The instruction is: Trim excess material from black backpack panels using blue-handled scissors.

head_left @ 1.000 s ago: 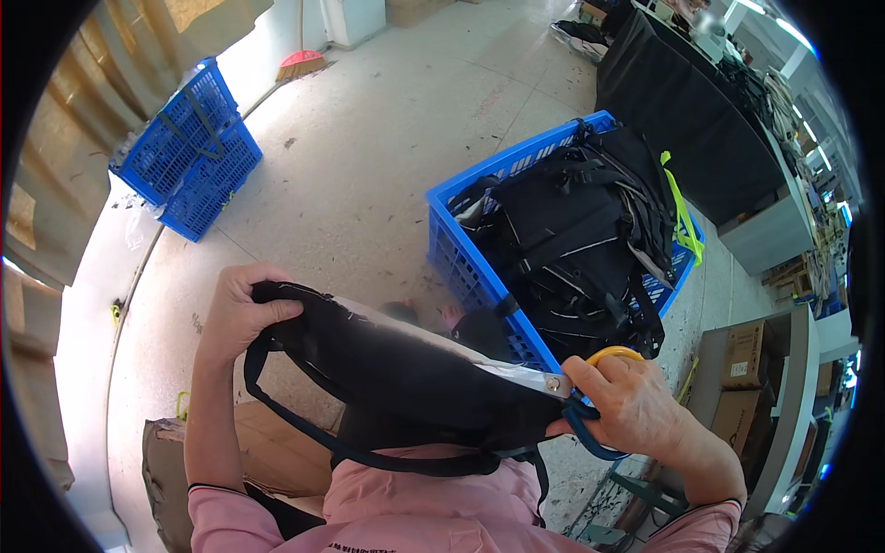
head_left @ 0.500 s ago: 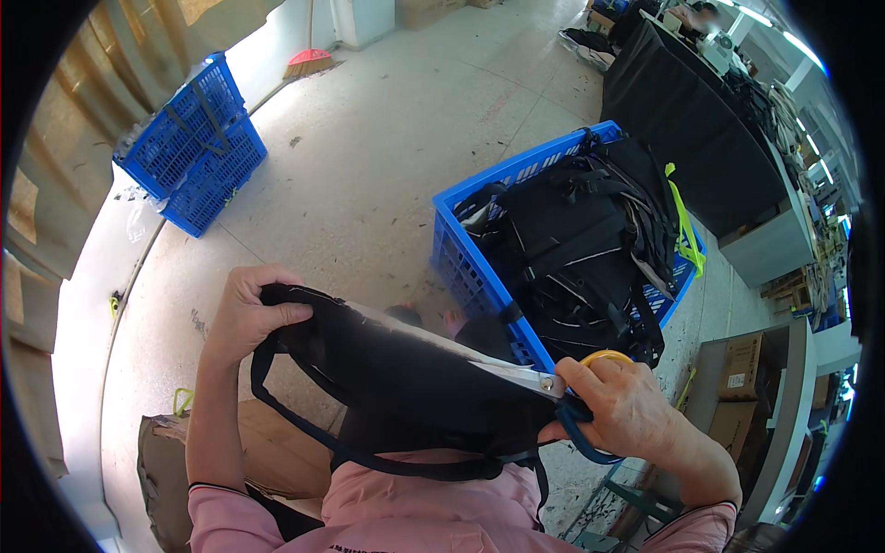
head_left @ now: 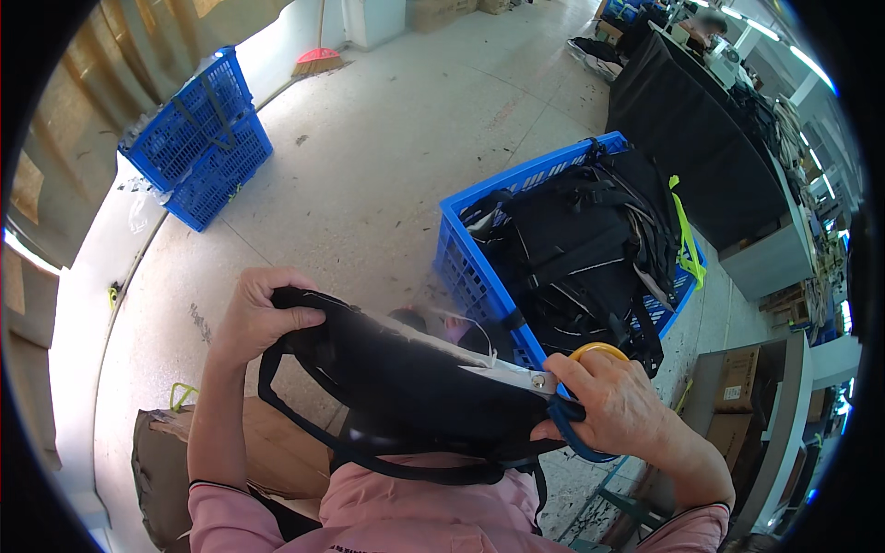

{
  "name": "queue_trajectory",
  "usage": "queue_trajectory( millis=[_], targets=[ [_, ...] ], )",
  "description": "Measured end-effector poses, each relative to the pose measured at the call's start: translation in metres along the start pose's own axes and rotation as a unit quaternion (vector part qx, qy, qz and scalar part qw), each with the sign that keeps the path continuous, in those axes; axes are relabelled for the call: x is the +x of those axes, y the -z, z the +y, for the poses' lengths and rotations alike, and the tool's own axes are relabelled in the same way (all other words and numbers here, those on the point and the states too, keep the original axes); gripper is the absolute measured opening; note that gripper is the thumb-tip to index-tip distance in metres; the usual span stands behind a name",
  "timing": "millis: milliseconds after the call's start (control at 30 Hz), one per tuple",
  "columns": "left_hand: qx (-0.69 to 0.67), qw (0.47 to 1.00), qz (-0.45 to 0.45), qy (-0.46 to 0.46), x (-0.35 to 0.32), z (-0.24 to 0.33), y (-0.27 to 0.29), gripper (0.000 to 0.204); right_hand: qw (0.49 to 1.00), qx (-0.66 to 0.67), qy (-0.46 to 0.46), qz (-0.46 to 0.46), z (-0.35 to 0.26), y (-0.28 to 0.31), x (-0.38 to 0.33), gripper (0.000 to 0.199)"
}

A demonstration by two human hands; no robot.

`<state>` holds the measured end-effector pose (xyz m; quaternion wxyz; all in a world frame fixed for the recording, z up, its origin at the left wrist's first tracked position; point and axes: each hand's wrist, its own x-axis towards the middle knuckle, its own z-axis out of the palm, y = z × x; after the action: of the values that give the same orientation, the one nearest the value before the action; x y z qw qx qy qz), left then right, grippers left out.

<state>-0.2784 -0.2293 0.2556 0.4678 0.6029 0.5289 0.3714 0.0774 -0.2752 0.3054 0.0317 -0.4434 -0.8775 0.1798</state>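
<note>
A black fabric bag [head_left: 406, 396] with a pale edge along its top is stretched across my lap. My left hand [head_left: 261, 315] pinches its left upper corner between thumb and fingers. In my right hand [head_left: 616, 404] are scissors [head_left: 516, 374] with one yellow and one dark blue handle loop. Their blades point left and lie along the bag's pale edge, nearly closed. A thin, light strip of trimming [head_left: 477, 324] curls up beside the blade tips. Dark straps [head_left: 392, 468] hang in a loop below the bag.
Just ahead on the right, a blue crate [head_left: 461, 258] is heaped with black bags [head_left: 572, 230] and a neon-yellow strap [head_left: 686, 230]. Stacked blue crates [head_left: 207, 138] stand far left, near a broom [head_left: 318, 61]. Cardboard [head_left: 277, 452] lies at lower left; a shelf with boxes [head_left: 737, 382] stands right.
The scissors have shifted slightly left along the bag's edge, and a thin strip now curls up at the blades. My left hand keeps its hold on the corner.
</note>
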Motion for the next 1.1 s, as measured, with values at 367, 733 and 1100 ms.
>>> queue_trajectory(
  millis=[367,733,1100],
  targets=[
    [-0.007,1.000,-0.010,0.006,0.001,-0.004,0.001,0.014,1.000,-0.015,0.008,0.026,-0.002,-0.002,0.006,0.059],
    [-0.002,1.000,-0.011,0.005,0.002,-0.003,0.002,0.015,0.999,-0.024,0.028,0.015,-0.005,0.007,0.011,0.067],
    [0.063,0.997,0.030,-0.031,-0.002,-0.021,0.002,0.017,0.999,-0.005,0.038,0.036,0.004,-0.018,0.015,0.047]
  ],
)
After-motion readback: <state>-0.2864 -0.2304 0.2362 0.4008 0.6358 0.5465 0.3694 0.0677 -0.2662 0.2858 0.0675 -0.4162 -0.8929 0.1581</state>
